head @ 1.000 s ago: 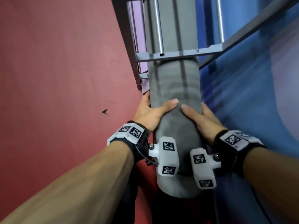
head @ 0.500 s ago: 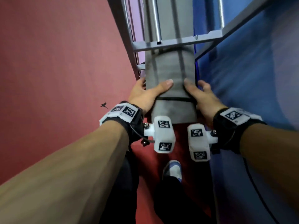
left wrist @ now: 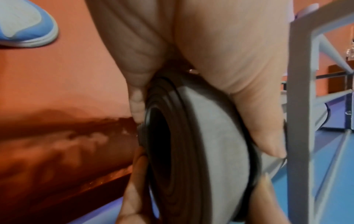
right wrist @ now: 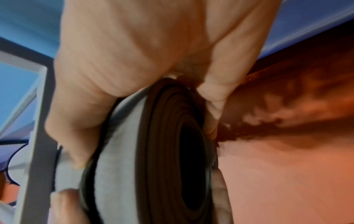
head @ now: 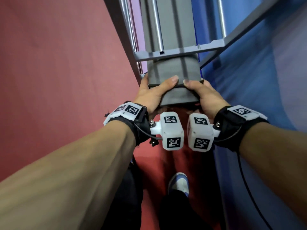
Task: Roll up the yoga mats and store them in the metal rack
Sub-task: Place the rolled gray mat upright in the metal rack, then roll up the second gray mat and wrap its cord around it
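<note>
Rolled grey yoga mat (head: 172, 70) lying lengthwise in the metal rack (head: 179, 51), most of its length under the crossbar, near end protruding (dark spiral layers visible in both wrist views). Left hand (head: 150, 95) and right hand (head: 204, 93) each curl around that end, thumbs on top. Purple roll (head: 136, 22) alongside.

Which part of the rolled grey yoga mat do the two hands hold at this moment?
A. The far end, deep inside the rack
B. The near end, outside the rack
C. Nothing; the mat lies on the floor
B: the left hand and right hand grip the near end of the rolled grey yoga mat, which passes under the metal rack crossbar.
</note>
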Action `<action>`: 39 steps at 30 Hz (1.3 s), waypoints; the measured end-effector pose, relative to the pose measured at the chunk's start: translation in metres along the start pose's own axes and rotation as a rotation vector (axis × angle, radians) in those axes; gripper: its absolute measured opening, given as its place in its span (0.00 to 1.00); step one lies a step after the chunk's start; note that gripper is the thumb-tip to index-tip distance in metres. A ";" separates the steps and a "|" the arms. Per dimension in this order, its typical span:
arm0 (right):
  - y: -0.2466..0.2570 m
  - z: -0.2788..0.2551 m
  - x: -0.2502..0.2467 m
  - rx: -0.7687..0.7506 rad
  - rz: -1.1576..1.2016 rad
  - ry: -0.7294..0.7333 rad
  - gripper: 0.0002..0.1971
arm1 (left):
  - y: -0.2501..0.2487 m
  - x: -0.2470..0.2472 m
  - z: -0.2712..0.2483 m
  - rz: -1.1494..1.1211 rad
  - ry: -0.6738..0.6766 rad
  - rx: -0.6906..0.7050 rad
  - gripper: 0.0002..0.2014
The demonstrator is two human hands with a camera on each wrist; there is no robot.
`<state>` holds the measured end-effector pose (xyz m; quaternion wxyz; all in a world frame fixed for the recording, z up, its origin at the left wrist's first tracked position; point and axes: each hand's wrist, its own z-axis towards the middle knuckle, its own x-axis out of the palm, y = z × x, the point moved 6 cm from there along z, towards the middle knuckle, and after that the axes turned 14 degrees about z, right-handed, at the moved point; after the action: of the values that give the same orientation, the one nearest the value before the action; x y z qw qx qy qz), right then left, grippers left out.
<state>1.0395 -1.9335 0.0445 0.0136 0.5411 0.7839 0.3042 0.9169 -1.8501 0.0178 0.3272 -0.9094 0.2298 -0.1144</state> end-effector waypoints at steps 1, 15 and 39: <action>0.005 0.003 0.005 -0.020 -0.016 -0.001 0.17 | -0.003 0.000 0.003 0.007 -0.013 0.018 0.30; 0.010 0.024 0.032 0.014 0.133 -0.087 0.12 | -0.008 -0.010 0.021 0.025 -0.027 -0.074 0.06; -0.117 -0.092 0.317 0.191 -0.911 0.287 0.14 | -0.078 -0.312 -0.142 -0.117 -0.334 -0.165 0.10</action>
<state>0.7778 -1.7315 0.1590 -0.0123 0.0942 0.9594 0.2655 0.6217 -1.7205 0.1581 0.2780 -0.9513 0.1279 0.0384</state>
